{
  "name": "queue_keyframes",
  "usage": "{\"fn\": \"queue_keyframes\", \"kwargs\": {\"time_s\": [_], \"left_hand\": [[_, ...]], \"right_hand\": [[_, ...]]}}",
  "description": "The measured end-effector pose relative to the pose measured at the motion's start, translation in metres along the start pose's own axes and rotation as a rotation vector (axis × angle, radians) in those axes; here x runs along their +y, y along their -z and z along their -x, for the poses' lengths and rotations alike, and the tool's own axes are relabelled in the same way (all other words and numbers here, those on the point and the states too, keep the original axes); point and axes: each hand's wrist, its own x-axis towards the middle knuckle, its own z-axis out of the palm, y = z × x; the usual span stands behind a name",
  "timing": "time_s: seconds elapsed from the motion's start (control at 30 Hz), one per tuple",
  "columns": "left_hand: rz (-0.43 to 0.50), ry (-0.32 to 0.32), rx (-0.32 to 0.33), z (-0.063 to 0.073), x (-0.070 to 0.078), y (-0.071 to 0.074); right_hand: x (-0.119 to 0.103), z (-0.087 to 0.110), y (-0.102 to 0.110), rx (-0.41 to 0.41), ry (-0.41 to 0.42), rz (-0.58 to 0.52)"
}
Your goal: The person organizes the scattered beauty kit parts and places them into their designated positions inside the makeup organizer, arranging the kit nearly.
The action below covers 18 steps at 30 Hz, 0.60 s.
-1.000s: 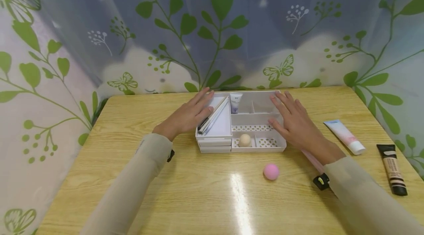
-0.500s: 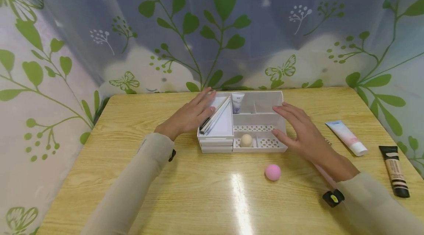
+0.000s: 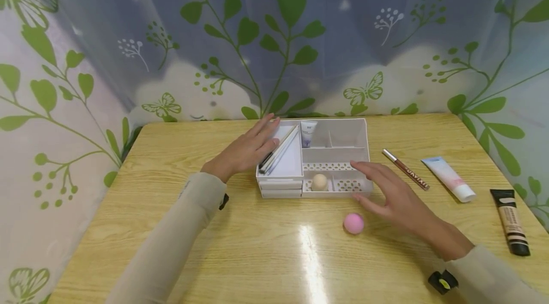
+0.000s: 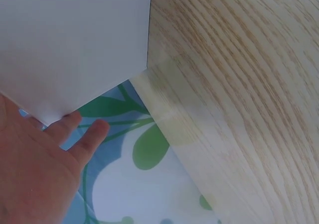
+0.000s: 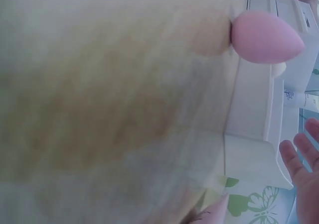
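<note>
A white desktop organizer (image 3: 334,152) stands toward the back of the table. My left hand (image 3: 242,151) rests at its left rim with fingers extended; in the left wrist view, fingertips (image 4: 65,127) reach the edge of its white wall. My right hand (image 3: 396,199) hovers with loosely spread fingers by the front right corner, holding nothing. Thin brushes (image 3: 279,150) lie in the left tray. A small white tube (image 3: 307,133) stands in a back compartment, and a beige makeup sponge (image 3: 319,182) sits in a front one. The pink makeup sponge (image 3: 353,223) is on the table near my right thumb.
Right of the organizer lie a slim brown tube with a silver end (image 3: 405,169), a white-and-pink squeeze tube (image 3: 448,178) and a beige tube with a black cap (image 3: 509,220). A leaf-patterned curtain (image 3: 317,56) hangs behind the wooden table (image 3: 180,256).
My right hand has drawn back from the organizer's right side, toward me and rightward, uncovering the slim brown tube. My left hand stays at the left rim.
</note>
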Motion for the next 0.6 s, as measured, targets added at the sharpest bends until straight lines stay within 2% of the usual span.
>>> {"fn": "queue_keyframes", "kwargs": {"time_s": [0.4, 0.6], "left_hand": [[0.018, -0.004, 0.01, -0.001, -0.001, -0.001], [0.017, -0.013, 0.017, -0.002, -0.002, -0.002]], "right_hand": [[-0.005, 0.016, -0.002, -0.054, -0.019, -0.025], [-0.012, 0.023, -0.003, -0.101, -0.034, -0.085]]}}
